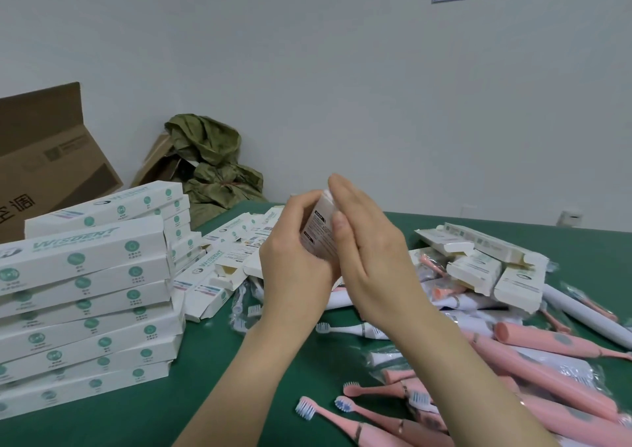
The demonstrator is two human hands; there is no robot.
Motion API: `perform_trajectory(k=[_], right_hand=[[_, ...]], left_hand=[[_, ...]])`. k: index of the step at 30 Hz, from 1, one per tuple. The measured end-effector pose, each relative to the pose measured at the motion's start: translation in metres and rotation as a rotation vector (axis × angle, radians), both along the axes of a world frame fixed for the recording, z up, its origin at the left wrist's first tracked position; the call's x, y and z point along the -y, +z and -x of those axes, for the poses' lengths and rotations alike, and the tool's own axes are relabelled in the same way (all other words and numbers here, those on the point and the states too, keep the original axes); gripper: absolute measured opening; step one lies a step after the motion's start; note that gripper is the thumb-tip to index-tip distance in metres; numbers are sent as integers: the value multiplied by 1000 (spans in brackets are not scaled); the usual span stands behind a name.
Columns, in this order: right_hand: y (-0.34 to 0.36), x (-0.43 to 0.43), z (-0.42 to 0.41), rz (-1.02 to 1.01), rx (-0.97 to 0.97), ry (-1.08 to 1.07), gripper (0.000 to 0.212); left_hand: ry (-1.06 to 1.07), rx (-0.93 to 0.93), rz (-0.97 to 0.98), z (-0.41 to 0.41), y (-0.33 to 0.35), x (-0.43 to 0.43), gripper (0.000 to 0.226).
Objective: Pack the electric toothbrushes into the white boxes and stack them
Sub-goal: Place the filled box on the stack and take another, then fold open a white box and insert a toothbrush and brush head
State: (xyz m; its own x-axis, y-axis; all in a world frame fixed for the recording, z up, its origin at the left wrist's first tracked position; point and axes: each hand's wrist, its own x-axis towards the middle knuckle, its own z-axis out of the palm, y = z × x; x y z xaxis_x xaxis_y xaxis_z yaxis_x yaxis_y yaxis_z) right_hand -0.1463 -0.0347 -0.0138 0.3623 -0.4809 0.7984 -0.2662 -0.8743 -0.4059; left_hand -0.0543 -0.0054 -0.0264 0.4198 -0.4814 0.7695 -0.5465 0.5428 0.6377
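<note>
2 hands meet over the middle of the green surface [205, 378], with 1 white box [319, 231] between them, held tilted and clear of the surface. The left hand [294, 262] grips the box from the left, fingers curled round its lower part. The right hand [369, 248] is flat, its fingers straight and together, pressing against the right side and top end of the box; whether the end flap is closed is hidden behind that hand.

At the near left stands a tall stack of closed boxes [85, 292], printed with green round marks, with a second stack just behind it. Loose boxes [232, 241] lie flat at the far middle, some with end flaps open. More open boxes [478, 258] lie in a heap at the right. Pink toothbrushes [547, 402] lie piled at the near right, several in clear wrappers. A white toothbrush [352, 330] lies just beyond them, below the wrists.

Beyond the far left edge stand a brown carton [44, 159] and green bags [212, 159] against the wall.
</note>
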Motion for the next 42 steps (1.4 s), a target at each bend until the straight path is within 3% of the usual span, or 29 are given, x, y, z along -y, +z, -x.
perform_trajectory(k=[3, 6, 8, 9, 12, 13, 15, 17, 20, 23, 26, 28, 31, 35, 37, 39, 42], right_hand=[[-4, -1, -6, -3, -66, 25, 52], [-1, 0, -7, -367, 245, 322, 38], [-1, 7, -5, -594, 437, 316, 23], [-1, 11, -1, -660, 401, 197, 21], [-7, 28, 16, -847, -54, -160, 35], [-8, 33, 20, -978, -150, -142, 43], [-9, 37, 28, -1269, -193, 91, 49], [-7, 41, 35, -1397, -50, 286, 39], [-5, 54, 48, -1291, 368, 170, 32], [-7, 64, 62, -955, 374, -77, 35], [-2, 59, 65, -783, 277, -150, 28], [4, 51, 60, -708, 187, -141, 25], [15, 35, 52, -662, 44, 49, 31], [23, 23, 46, -732, 107, 291, 46], [22, 25, 47, -815, 213, 362, 38], [20, 25, 45, -842, 266, 335, 17], [16, 24, 38, -804, 321, 220, 15]], left_hand=[[-50, -79, -13, -2, -2, -1, 24], [-52, -82, 15, -10, 1, -8, 47], [-113, -210, 96, -20, 4, -11, 60], [-165, -327, 149, -25, 7, -12, 62], [-305, -673, 292, -33, 10, -12, 56], [-350, -744, 322, -32, 10, -12, 52], [-402, -819, 358, -33, 8, -11, 44], [-394, -816, 330, -36, 5, -10, 39], [-275, -758, 20, -40, -8, -4, 54], [4, -631, -395, -38, -27, 5, 78], [148, -300, -322, -29, -31, 3, 70], [75, -11, -267, -20, -27, -1, 66], [43, 340, -295, -4, -26, -3, 76], [82, 354, -214, -2, -26, -4, 68], [70, 266, -200, -5, -25, -7, 73], [21, 238, -172, -6, -24, -10, 76], [7, 440, -146, -1, -21, -15, 53]])
